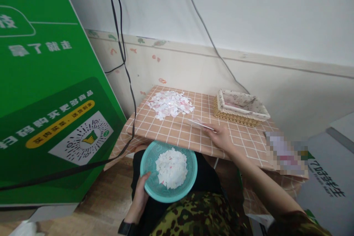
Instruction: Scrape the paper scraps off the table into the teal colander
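A teal plastic sieve basket (190, 188) rests over my lap, with white paper scraps (172, 169) heaped inside. My left hand (142, 191) grips its left rim, the thumb lying over the edge. Above the tabletop, my right hand (220, 137) is closed on a thin flat card-like piece (199, 123), pale with a dark edge and seen nearly edge-on. I cannot make out exactly what it is. Left of that piece, on the checked tablecloth (177, 132), lies a loose pile of white and pinkish paper scraps (170, 104).
A cloth-lined wicker basket (240, 116) stands at the table's back right. A blurred-out flat item (286, 155) lies at the right edge. Black cables (129, 77) hang on the left before a green cabinet (63, 92); a white wall (249, 11) rises behind.
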Tool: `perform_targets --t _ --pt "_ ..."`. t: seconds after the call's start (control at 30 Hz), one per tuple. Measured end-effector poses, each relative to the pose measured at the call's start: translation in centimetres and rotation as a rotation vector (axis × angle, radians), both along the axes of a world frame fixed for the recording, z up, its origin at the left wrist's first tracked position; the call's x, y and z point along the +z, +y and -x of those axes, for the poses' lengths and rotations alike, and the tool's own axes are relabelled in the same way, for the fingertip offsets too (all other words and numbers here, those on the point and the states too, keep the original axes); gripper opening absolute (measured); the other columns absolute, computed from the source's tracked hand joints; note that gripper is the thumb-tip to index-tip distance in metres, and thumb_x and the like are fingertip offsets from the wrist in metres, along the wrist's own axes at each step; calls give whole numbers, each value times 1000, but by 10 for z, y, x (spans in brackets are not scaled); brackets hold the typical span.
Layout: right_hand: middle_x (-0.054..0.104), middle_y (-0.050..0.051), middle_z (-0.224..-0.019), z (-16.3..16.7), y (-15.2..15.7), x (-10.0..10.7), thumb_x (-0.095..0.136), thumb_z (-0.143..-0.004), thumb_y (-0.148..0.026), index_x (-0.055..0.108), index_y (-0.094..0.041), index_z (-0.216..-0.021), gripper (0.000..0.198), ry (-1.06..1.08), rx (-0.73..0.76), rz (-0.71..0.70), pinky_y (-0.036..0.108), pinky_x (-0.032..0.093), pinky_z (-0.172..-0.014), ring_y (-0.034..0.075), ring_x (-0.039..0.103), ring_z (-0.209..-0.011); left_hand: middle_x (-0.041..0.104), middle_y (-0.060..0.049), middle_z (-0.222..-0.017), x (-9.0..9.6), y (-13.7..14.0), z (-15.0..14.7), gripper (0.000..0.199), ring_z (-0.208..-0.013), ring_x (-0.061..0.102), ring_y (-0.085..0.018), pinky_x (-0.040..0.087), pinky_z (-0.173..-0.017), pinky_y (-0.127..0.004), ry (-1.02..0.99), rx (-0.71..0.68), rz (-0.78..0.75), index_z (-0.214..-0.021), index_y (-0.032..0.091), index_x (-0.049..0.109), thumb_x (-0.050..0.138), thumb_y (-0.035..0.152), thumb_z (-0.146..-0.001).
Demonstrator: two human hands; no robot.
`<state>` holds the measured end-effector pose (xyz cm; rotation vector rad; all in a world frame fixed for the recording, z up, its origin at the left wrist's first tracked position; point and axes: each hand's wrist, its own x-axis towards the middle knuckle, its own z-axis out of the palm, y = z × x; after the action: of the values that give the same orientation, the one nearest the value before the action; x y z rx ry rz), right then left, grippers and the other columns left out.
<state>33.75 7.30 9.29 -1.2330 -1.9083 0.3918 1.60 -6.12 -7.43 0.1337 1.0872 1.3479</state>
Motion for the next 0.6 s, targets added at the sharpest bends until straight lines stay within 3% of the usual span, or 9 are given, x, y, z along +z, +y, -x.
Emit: perform_targets --t 0.2,0.37,0.6 --pt "73 4 -99 -1 16 -4 57 -86 -34 72 -25 -104 25 -53 -108 -59 36 53 -74 24 69 -85 74 -11 -98 -2 -1 1 40 -96 67 -31 49 -92 -45 12 6 -32 -106 10 67 71 26 -69" --pt "74 4 -87 -1 26 0 55 -87 -37 72 -22 -102 28 -41 -214 -92 32 50 -63 21 67 -68 73 -11 -104 -4 -3 1 40 -100 66 -30 45 -97 -46 21 -27 -58 -108 11 65 70 28 -72" --pt "74 5 -90 40 62 13 58 -85 -38 74 -23 -100 26 -66 -36 -103 29 48 -63 22 68 -71 73 -10 -105 0 -2 -1 43 -106 63 -33 47 -95 -48 29 4 -13 -110 13 65 70 31 -71"
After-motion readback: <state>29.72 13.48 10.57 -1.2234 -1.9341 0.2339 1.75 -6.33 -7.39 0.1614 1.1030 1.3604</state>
